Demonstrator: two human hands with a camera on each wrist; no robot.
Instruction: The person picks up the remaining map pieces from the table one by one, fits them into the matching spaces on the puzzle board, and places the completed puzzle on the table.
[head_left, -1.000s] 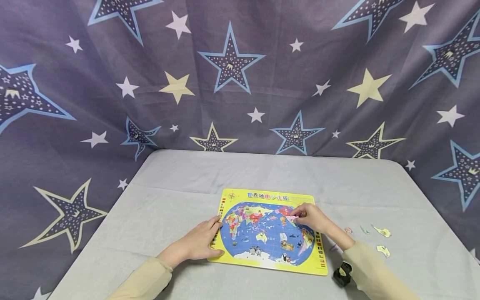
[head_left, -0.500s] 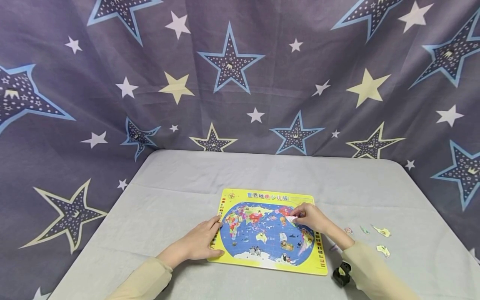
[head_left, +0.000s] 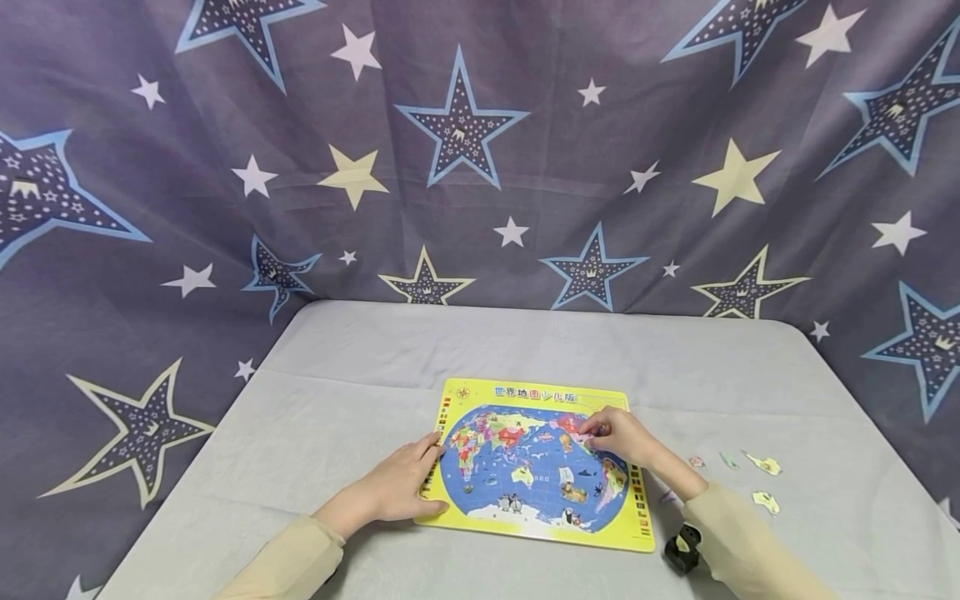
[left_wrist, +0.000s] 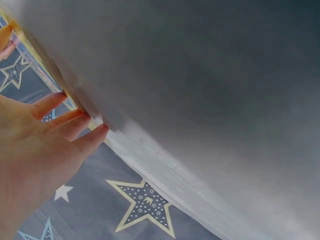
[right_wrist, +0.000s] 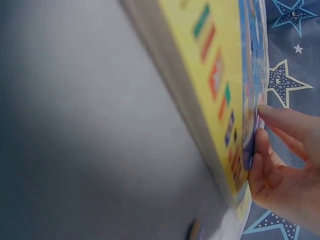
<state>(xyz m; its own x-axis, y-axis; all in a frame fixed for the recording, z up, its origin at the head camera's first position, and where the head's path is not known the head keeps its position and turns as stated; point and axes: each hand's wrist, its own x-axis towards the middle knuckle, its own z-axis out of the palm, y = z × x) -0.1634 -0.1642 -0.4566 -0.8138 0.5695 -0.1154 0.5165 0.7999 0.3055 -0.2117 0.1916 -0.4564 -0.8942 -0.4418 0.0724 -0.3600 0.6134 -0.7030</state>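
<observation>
A yellow-bordered world map puzzle board [head_left: 540, 537] lies flat on the grey-covered table. My left hand [head_left: 401, 483] rests at the board's left edge, thumb at the near corner; in the left wrist view its fingers [left_wrist: 92, 140] are extended against the edge. At the upper right of the map, my right hand [head_left: 626, 437] pinches a small pinkish puzzle piece [head_left: 582, 437] with thumb and fingertips, low over North America. Its fingers cover much of the piece. In the right wrist view the same hand's thumb [right_wrist: 280, 117] meets the map surface beside the flag-printed border.
Several loose puzzle pieces lie right of the board, among them a yellowish one [head_left: 765, 464], another yellowish one [head_left: 767, 501] and a small green one [head_left: 729, 459]. A black object [head_left: 682, 548] is by the right sleeve. A star-patterned curtain [head_left: 480, 225] hangs behind the table.
The pinkish piece in my right fingertips has tilted and now lies flatter against the map; it looked whiter half a second ago. My left hand and the board have stayed put.
</observation>
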